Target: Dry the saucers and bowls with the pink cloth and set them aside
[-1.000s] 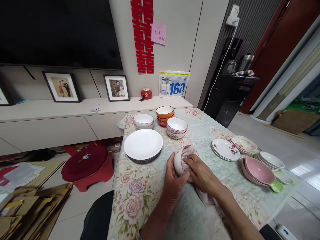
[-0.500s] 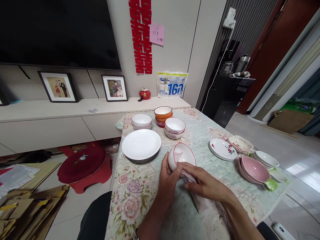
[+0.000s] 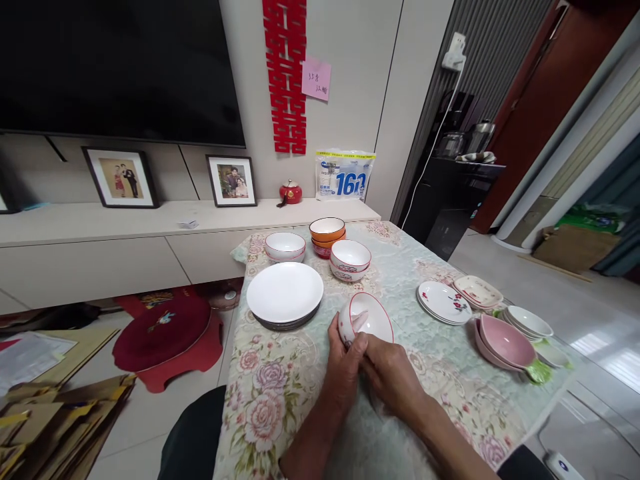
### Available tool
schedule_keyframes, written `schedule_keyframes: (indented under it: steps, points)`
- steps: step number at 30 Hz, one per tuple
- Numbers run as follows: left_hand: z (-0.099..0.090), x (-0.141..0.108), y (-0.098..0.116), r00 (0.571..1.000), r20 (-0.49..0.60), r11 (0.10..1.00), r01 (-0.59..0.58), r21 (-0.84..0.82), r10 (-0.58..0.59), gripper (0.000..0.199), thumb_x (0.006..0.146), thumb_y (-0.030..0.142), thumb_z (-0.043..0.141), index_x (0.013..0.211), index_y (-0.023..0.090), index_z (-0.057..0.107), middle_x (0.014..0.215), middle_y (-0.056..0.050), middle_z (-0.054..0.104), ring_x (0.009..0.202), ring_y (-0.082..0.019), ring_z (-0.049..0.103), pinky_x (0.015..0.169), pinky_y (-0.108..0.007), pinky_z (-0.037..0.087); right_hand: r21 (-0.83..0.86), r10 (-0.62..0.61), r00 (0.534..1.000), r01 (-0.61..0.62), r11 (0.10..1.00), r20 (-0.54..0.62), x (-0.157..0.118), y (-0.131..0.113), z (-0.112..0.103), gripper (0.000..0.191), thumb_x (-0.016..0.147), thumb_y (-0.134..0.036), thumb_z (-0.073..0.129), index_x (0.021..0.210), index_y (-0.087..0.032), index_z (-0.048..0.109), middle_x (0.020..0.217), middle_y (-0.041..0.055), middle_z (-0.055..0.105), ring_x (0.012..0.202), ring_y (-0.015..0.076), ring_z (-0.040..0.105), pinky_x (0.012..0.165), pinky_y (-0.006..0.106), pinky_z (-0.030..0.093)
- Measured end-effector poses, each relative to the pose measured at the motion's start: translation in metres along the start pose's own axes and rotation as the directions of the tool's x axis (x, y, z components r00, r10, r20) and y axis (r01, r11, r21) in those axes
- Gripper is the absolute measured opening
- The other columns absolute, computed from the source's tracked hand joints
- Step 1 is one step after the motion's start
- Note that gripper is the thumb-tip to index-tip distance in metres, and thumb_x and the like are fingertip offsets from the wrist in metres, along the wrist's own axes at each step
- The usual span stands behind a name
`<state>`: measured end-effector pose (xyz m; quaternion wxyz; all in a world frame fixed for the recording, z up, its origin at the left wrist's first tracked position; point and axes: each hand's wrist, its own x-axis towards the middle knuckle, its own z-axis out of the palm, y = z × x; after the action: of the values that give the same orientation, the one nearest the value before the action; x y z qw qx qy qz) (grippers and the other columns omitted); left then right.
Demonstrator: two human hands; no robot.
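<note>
A white bowl with a red rim point(image 3: 377, 319) is tilted in my hands over the table, its mouth turned to the upper right. My left hand point(image 3: 345, 357) is closed around its left and lower side, thumb near the rim. At the bowl's near edge, my right hand point(image 3: 393, 370) is closed on a thin pale cloth point(image 3: 360, 321). Part of that cloth shows inside the bowl; the rest is mostly hidden by the hand. Just beyond stand a stack of white bowls point(image 3: 351, 253) and, to the left, a stack of large white plates point(image 3: 285, 292).
More white bowls point(image 3: 285, 245) and orange bowls point(image 3: 327, 229) are stacked at the far end. Along the right lie flowered plates point(image 3: 444, 300), rectangular dishes point(image 3: 479, 291), pink dishes point(image 3: 507, 339) and small white bowls point(image 3: 530, 320). A red stool point(image 3: 165, 333) stands left of the table.
My right hand has turned and curled in closer to the bowl, and the cloth that hung below it is now mostly out of sight. The view has shifted slightly.
</note>
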<state>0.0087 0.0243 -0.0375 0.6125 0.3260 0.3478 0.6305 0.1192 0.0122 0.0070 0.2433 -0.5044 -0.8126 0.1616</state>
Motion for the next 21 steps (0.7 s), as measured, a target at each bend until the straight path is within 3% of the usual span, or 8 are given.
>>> schedule_keyframes:
  steps: [2,5,8,11,15,18,21]
  points:
    - [0.001,-0.002,0.004,0.999,0.011,0.998,0.043,-0.055,-0.043,0.068,0.086,0.05,0.061,0.143,0.021,0.038,0.138,-0.014,0.056,0.127,-0.028,0.054,0.106,-0.041,0.043,0.062,-0.03,1.0,0.03,0.998,-0.002,0.0,-0.009,0.002,0.012,0.09,-0.016,0.045,0.091,-0.019,0.057,0.088,0.0044,0.068,0.077,0.0177,0.062,0.068,0.027,0.043]
    - [0.001,-0.004,0.016,0.998,-0.039,0.999,0.038,-0.033,-0.039,0.055,0.09,0.051,0.054,0.134,0.018,0.049,0.133,-0.014,0.06,0.125,-0.027,0.056,0.105,-0.039,0.044,0.065,-0.168,0.978,0.161,0.985,0.125,-0.002,-0.014,-0.008,0.021,0.089,-0.013,0.046,0.104,-0.021,0.057,0.1,0.0058,0.068,0.091,0.0196,0.062,0.078,0.029,0.046]
    - [0.002,-0.003,0.023,0.996,-0.068,0.998,0.048,-0.04,-0.051,0.055,0.087,0.051,0.058,0.129,0.016,0.054,0.129,-0.015,0.062,0.12,-0.028,0.058,0.103,-0.038,0.046,-0.073,-0.26,0.931,0.287,0.955,0.257,-0.004,-0.001,-0.022,0.024,0.092,-0.012,0.045,0.109,-0.022,0.059,0.106,0.006,0.068,0.1,0.0203,0.062,0.093,0.036,0.044]
    - [0.004,-0.003,0.021,0.991,-0.07,0.992,0.11,-0.061,-0.114,0.059,0.082,0.049,0.065,0.131,0.018,0.052,0.128,-0.014,0.062,0.113,-0.028,0.062,0.095,-0.04,0.052,-0.259,-0.268,0.916,0.348,0.901,0.297,-0.007,0.019,-0.031,0.022,0.095,-0.012,0.045,0.108,-0.023,0.06,0.114,0.0063,0.067,0.109,0.0224,0.059,0.106,0.046,0.034]
    - [0.005,-0.004,0.012,0.98,-0.101,0.984,0.165,-0.069,-0.171,0.078,0.073,0.045,0.076,0.139,0.021,0.043,0.134,-0.015,0.057,0.114,-0.029,0.062,0.09,-0.039,0.054,-0.265,-0.242,0.935,0.31,0.913,0.26,-0.011,0.029,-0.024,0.018,0.093,-0.013,0.049,0.105,-0.021,0.06,0.105,0.0073,0.068,0.101,0.0221,0.06,0.09,0.035,0.046]
    - [0.006,-0.006,0.006,0.993,-0.076,0.994,0.086,-0.068,-0.092,0.082,0.072,0.043,0.077,0.142,0.021,0.039,0.138,-0.016,0.054,0.123,-0.03,0.056,0.098,-0.039,0.05,-0.171,-0.141,0.976,0.169,0.971,0.166,-0.012,0.02,-0.013,0.015,0.088,-0.011,0.049,0.096,-0.02,0.059,0.089,0.0039,0.068,0.08,0.0175,0.062,0.07,0.026,0.045]
    - [0.006,-0.006,0.004,0.998,-0.057,0.997,0.023,-0.08,-0.027,0.075,0.076,0.045,0.073,0.14,0.02,0.043,0.136,-0.016,0.057,0.127,-0.029,0.054,0.103,-0.039,0.045,-0.066,-0.065,0.995,0.07,0.995,0.075,-0.01,0.004,-0.007,0.015,0.087,-0.01,0.046,0.09,-0.02,0.057,0.082,0.0021,0.067,0.071,0.0152,0.06,0.065,0.024,0.043]
